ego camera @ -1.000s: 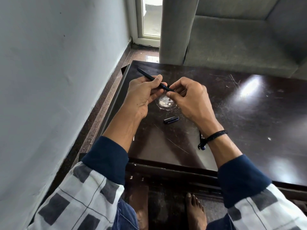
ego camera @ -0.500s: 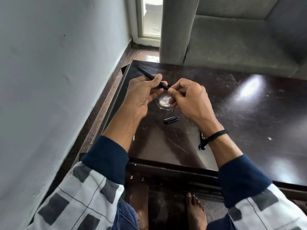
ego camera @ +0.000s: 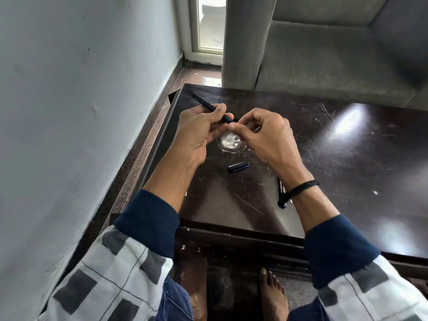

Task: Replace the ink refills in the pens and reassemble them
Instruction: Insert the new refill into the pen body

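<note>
Both hands are up over the left-centre of the counter, meeting just above a white scuffed ring on the dark top.

Left hand: fingers curled round the dark pen barrel, thumb laid across it. The barrel sticks out past the knuckles toward the upper left of the frame, tilted, and is off the counter.

Right hand: thumb and forefinger pinch at the barrel's lower-right end, right where the two hands touch. The other fingers are loosely curled. I can't tell whether it's the tip, a refill or just the barrel end between those fingertips, as the fingers hide it.

Loose cap: dark with a blue sheen, lying flat on the counter just below the scuffed ring, between the two wrists and touching neither hand.

Second pen: lies on the counter under the right wrist and is mostly hidden. Only a short black stretch with white print and a bluish end shows, next to the black cord bracelet.

The counter top is glossy and scratched, with glare patches at right. Grey wall fills the left of the frame, grey sofa is at upper right, and there's a white-framed window at top centre. Checked sleeves with navy cuffs sit in the bottom corners, with bare feet on the floor below the counter edge.
</note>
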Motion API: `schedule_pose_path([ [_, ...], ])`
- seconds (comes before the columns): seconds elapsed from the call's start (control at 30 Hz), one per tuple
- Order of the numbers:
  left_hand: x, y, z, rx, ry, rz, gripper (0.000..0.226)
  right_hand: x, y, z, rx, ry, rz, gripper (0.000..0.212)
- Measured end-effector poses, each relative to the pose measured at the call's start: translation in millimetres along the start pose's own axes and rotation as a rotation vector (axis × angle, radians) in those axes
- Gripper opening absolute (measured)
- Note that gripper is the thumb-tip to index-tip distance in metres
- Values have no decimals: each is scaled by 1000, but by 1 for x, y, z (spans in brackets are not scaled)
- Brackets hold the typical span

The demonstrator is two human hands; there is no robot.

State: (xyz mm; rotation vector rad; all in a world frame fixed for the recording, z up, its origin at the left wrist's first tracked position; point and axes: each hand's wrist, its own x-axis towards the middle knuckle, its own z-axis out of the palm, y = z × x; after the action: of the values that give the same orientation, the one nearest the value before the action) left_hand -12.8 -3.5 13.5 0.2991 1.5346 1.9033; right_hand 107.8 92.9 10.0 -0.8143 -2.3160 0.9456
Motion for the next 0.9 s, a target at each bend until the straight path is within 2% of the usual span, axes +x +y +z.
schedule_pose_path([
  [0.2,4,0,-2,-8,-9,-20,3,0,1,4,-41,3,15,14],
  [0.47,2,0,-1,-32,-10,-11,2,0,1,3,-59,-1,-7,23],
  [0.6,2,0,0,-33,-27,-15,2,0,2,3,-75,22,-6,16],
  [0.8,3,0,-1,-30,-52,-4,2,1,3,4,-64,-26,37,23],
  [0.9,2,2,-2,-35,-48,1,1,1,2,3,-30,-25,22,18],
])
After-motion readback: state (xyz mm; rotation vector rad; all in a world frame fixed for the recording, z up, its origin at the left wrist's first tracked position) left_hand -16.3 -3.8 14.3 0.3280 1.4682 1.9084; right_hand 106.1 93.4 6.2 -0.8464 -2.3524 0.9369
